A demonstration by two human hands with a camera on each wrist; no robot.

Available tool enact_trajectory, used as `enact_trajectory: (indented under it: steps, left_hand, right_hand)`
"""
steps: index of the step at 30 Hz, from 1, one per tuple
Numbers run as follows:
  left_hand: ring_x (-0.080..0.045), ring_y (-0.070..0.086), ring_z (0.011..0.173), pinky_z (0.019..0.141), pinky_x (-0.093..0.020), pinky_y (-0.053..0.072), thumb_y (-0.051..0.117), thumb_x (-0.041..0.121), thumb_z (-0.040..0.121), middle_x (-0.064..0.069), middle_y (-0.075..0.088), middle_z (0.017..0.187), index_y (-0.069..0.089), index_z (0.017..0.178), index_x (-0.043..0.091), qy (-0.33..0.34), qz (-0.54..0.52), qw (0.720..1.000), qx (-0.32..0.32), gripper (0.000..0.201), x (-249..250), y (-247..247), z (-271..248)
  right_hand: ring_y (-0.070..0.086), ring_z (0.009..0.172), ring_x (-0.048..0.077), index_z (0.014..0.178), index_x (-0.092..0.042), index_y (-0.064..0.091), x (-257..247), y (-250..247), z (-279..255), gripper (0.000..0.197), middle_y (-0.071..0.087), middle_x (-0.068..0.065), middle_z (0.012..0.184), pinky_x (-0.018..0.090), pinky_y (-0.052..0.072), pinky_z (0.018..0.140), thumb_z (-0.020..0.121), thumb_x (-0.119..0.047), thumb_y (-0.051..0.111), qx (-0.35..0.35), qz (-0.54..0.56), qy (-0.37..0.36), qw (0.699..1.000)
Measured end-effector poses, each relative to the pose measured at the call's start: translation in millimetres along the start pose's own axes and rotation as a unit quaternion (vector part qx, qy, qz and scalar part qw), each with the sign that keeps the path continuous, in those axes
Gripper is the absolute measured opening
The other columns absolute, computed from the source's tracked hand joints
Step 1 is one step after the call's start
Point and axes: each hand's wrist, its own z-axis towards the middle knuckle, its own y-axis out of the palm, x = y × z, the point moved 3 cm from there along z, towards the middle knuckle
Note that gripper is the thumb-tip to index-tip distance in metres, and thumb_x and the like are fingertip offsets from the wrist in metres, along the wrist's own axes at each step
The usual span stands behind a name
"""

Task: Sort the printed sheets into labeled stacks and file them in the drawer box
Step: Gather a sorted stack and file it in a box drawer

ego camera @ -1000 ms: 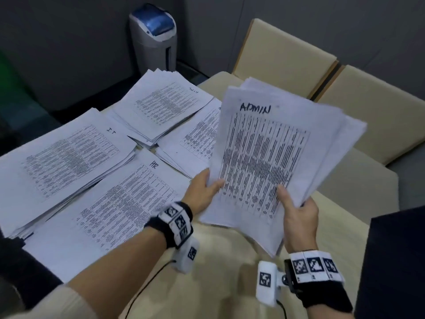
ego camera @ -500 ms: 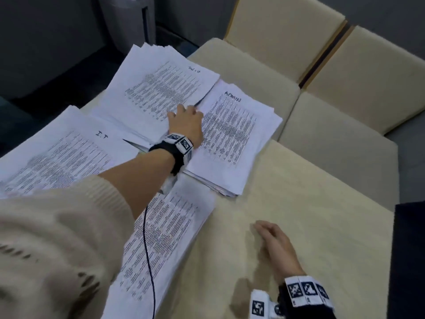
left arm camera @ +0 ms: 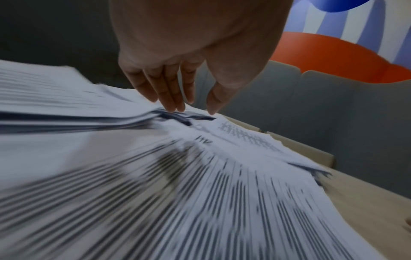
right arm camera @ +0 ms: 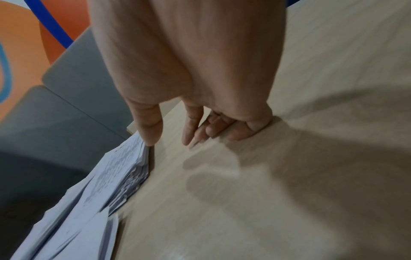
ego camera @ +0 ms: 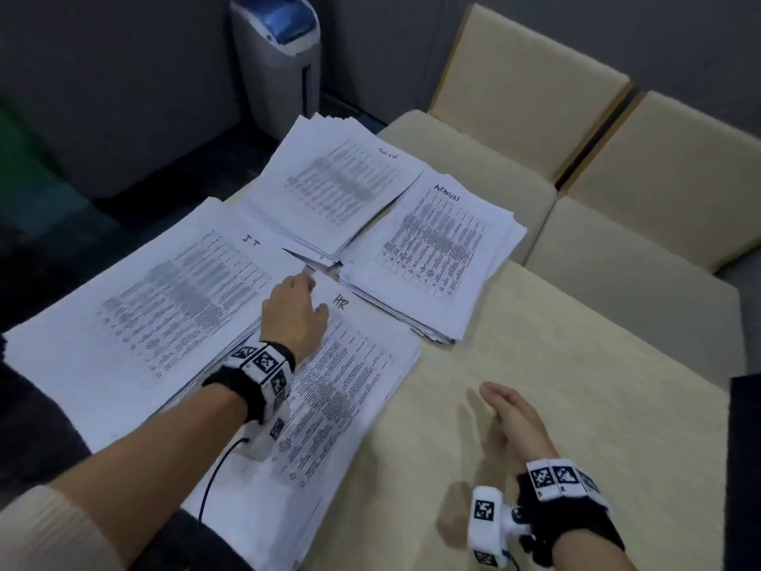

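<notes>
Printed sheets lie in four stacks on the pale surface: the IT stack, HR stack, ADMIN stack and a fourth stack whose label is unreadable. Only the head view shows these labels; the left wrist view shows the left hand released, straight fingers reaching down to the paper edges. The right hand rests relaxed on the surface, grasping nothing.

A pale wood-grain table bears four stacks of printed sheets, with the right hand resting on it.
</notes>
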Motion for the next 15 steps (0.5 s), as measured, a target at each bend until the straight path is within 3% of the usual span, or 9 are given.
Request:
enact_trajectory:
  steps: [3,5,8,10,13,15]
  left_hand:
    - [-0.030,0.052,0.124,0.105,-0.042,0.042,0.057,0.029,0.096,-0.012,0.053,0.139,0.044,0.142,0.007,-0.036,-0.005,0.998,-0.056,0.053,-33,-6,-32]
    - [-0.030,0.051,0.125,0.104,-0.042,0.044,0.058,0.032,0.095,-0.014,0.050,0.141,0.040,0.142,0.006,-0.045,0.013,0.995,-0.089,0.057,-46,-8,-42]
    - [-0.029,0.043,0.135,0.110,-0.041,0.038,0.058,0.035,0.095,-0.015,0.040,0.149,0.027,0.149,0.004,-0.028,0.041,0.991,-0.124,0.070,-51,-15,-54]
    - [-0.029,0.041,0.138,0.112,-0.042,0.037,0.057,0.040,0.095,-0.014,0.038,0.152,0.022,0.152,0.005,-0.022,0.062,0.986,-0.151,0.075,-49,-20,-59]
    - [-0.028,0.039,0.140,0.113,-0.040,0.036,0.052,0.046,0.096,-0.013,0.036,0.154,0.018,0.154,0.006,0.005,0.118,0.976,-0.182,0.077,-44,-26,-65]
    - [-0.027,0.038,0.141,0.113,-0.037,0.034,0.049,0.046,0.098,-0.011,0.033,0.157,0.016,0.154,0.007,0.026,0.119,0.972,-0.199,0.076,-41,-27,-70]
  right_hand:
    - [0.062,0.110,0.025,0.093,-0.020,0.074,3,12,-11,0.020,0.072,0.003,0.105,0.043,0.046,0.102,0.076,-0.029,0.078,0.027,0.017,-0.018,0.999]
    - [0.064,0.107,0.025,0.099,-0.016,0.071,8,31,-24,0.029,0.072,0.006,0.109,0.039,0.050,0.088,0.074,-0.031,0.075,0.012,0.034,-0.001,0.999]
    - [0.065,0.102,0.023,0.109,-0.012,0.066,14,67,-55,0.022,0.070,0.006,0.108,0.031,0.047,0.072,0.088,-0.019,0.069,-0.021,0.076,0.041,0.996]
    - [0.065,0.100,0.024,0.111,-0.010,0.062,18,93,-72,0.025,0.069,0.006,0.105,0.032,0.048,0.073,0.088,-0.017,0.069,-0.028,0.097,0.050,0.994]
    - [0.067,0.095,0.023,0.111,-0.009,0.059,19,129,-89,0.040,0.070,0.009,0.104,0.041,0.053,0.086,0.078,-0.022,0.078,-0.038,0.112,0.055,0.991]
    - [0.066,0.081,0.024,0.104,-0.005,0.062,21,142,-94,0.039,0.070,0.010,0.095,0.037,0.054,0.079,0.074,-0.022,0.080,-0.010,0.098,0.050,0.994]
